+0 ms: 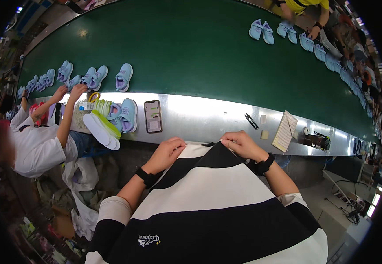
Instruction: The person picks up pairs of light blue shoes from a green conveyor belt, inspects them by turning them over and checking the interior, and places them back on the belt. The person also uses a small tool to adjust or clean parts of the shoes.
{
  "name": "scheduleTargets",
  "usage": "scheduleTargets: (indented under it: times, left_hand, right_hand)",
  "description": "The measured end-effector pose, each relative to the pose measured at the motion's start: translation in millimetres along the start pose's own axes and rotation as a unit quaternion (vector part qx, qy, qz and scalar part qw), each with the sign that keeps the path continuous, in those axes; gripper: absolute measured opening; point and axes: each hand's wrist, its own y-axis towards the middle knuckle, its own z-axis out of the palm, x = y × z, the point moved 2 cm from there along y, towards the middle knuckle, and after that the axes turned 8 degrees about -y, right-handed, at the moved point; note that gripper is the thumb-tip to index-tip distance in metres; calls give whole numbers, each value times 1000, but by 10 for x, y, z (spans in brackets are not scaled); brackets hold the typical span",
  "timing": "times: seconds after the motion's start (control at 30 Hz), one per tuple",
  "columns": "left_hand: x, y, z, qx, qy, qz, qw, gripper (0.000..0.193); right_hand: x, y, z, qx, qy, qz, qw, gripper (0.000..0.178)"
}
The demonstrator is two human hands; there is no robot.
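My left hand (165, 155) pinches the hem of the black-and-white striped shirt (204, 196) that I wear. On the other side, my right hand (245, 146) grips the same hem between thumb and fingers. The cloth is pulled forward and stretched between them, just short of the metal ledge (200, 112). A phone (153, 116) with a lit screen lies on the ledge beyond my left hand. Past my right hand are black thread snips (251, 121), two small pale pieces and a gridded pad (284, 131) with a pen on it.
A green conveyor belt (178, 48) carries light blue shoes (123, 77) along both sides. Insoles (101, 130) and a pair of shoes (129, 115) sit on the ledge's left. A co-worker (41, 145) handles shoes there; another person (305, 9) works across the belt. A dark cylindrical object (317, 141) stands right.
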Motion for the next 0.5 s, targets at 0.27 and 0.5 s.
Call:
scheduleTargets:
  times: [0.27,0.5]
  left_hand:
    - [995,407,-701,-106,-79,-118,984,30]
    - [1851,1070,-2273,-363,323,-118,866,34]
  right_hand:
    - [-369,79,-54,-3,-22,103,994,32]
    - [-753,460,-226,-94,-192,176,961,33]
